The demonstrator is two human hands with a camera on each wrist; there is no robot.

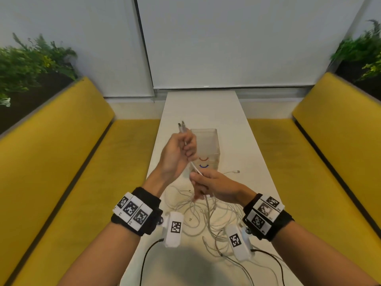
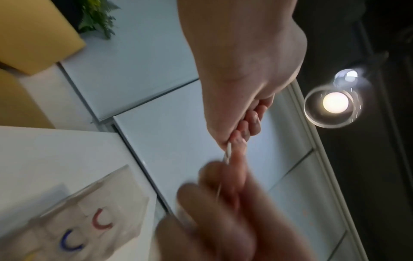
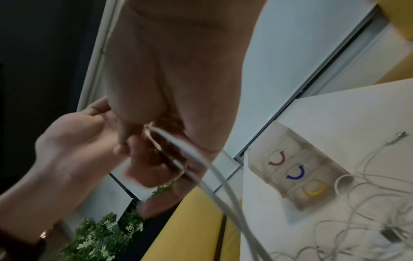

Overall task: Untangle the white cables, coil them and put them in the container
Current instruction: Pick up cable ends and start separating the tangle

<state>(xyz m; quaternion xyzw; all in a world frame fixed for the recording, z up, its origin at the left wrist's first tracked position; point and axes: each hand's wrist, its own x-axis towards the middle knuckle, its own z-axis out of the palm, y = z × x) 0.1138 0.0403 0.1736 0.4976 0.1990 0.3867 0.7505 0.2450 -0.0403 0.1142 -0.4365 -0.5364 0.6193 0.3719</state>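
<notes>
White laminate makes up the long narrow table (image 1: 233,112) between the yellow benches, and most of its near half is covered by a loose tangle of thin white cables (image 1: 208,215), looping over one another from the near edge toward the middle, one stray plug end lying off toward the right edge. Just beyond the tangle, on the table's centre line, stands the clear square plastic container (image 1: 208,141), with nothing that I can make out inside it; red and blue arcs show through its near wall. Above the pile a doubled stretch of white cable (image 1: 194,168) runs taut on a slant, rising from lower right to upper left. The left hand (image 1: 177,154) is higher and closer to the container, its fingers curled round the strands, with two grey-tipped plugs (image 1: 181,125) sticking out above its fist. The right hand (image 1: 210,184) sits lower, just over the pile, pinching the same strands where they drop away into the tangle. I'd judge the coming pull must follow that slanted line, drawing the length up out of the heap.
</notes>
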